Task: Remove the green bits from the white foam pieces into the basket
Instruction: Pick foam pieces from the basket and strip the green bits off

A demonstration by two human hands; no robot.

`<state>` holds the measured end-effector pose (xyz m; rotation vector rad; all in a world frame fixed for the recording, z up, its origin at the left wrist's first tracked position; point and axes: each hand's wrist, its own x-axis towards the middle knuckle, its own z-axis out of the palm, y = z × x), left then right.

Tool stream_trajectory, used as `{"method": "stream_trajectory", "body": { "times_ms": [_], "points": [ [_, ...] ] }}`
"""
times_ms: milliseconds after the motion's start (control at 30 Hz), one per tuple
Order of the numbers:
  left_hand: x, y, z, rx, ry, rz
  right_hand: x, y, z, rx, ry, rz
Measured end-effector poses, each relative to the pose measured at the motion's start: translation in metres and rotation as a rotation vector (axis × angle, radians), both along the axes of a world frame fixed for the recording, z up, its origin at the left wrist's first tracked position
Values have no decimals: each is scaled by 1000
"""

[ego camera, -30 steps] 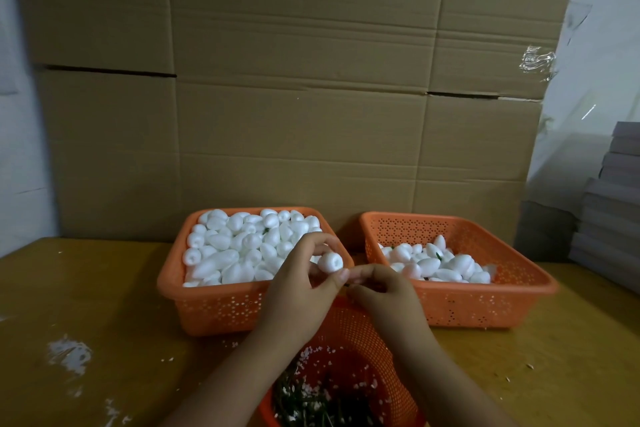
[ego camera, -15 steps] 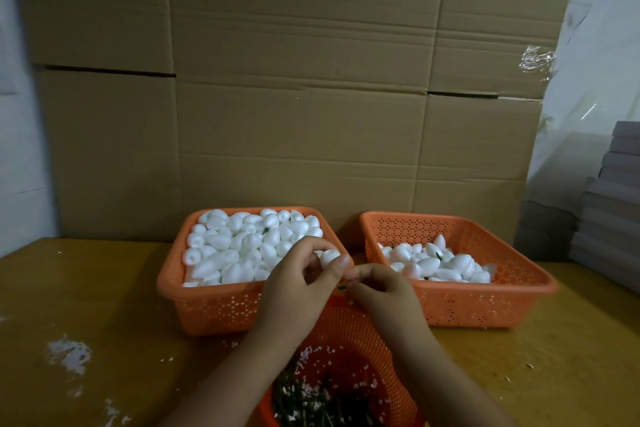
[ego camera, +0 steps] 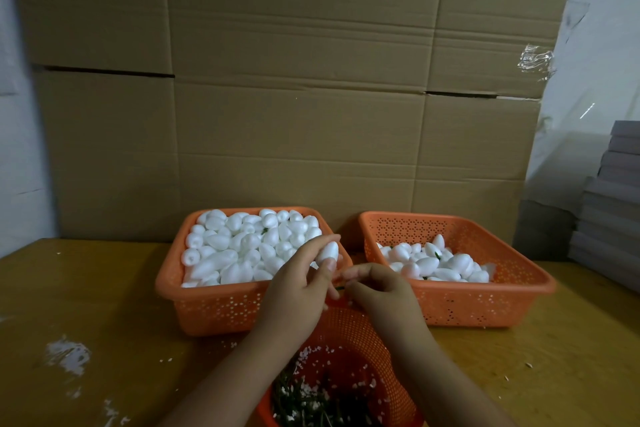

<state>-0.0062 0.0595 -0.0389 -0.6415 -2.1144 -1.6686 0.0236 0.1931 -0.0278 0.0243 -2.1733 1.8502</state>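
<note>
Now your left hand [ego camera: 294, 291] pinches 1 white foam piece [ego camera: 327, 251] between thumb and fingertips, raised over the near edge of the left basket [ego camera: 207, 308], which is heaped with foam pieces. Your right hand [ego camera: 381, 291] has curled fingers pinching a thin green bit [ego camera: 340, 287] just beside the left thumb. Both grips hover above the round basket [ego camera: 349, 326] of green scraps on the tabletop [ego camera: 86, 305]. Right basket [ego camera: 485, 305]: partly filled.

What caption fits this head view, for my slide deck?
Left hand holds a white foam piece while the right hand pinches its green bit above the round basket.
</note>
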Motion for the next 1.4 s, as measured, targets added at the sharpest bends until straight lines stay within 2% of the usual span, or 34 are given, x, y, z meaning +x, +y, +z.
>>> {"method": "stream_trajectory", "body": {
  "times_ms": [300,467,633,933,1400],
  "points": [
    [3,1,1,32,3,30,-2,0,-1,4,3,-2],
    [6,1,7,119,-13,6,-2,1,-1,-27,6,18],
    [6,-1,6,99,26,72,-2,0,-2,-32,23,21],
    [8,-1,10,216,-49,-10,-1,-1,-1,-27,15,5],
    [7,-1,10,213,-48,-39,-2,-1,-2,-5,8,-3]
  ]
}}
